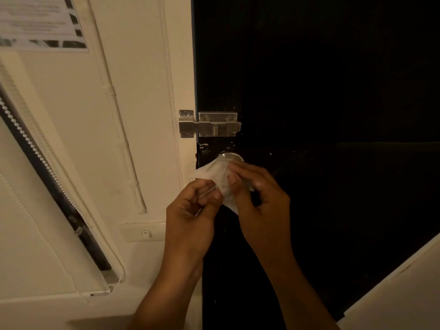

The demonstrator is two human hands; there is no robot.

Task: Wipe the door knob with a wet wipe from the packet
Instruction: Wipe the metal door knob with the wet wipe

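Note:
A round metal door knob [230, 157] sits on the dark door [333, 91], near its left edge. Just below and in front of the knob, a white wet wipe [215, 173] is held between both hands and covers the knob's lower part. My left hand [190, 210] pinches the wipe's lower left part. My right hand [259, 198] grips its right side, fingers curled over it. Whether the wipe touches the knob I cannot tell. No packet is in view.
A steel slide bolt [209, 123] bridges the door and the cream frame above the knob. A wall switch plate [142, 232] sits lower left. A window blind [35, 163] with a bead chain runs along the left. A paper notice [40, 20] hangs top left.

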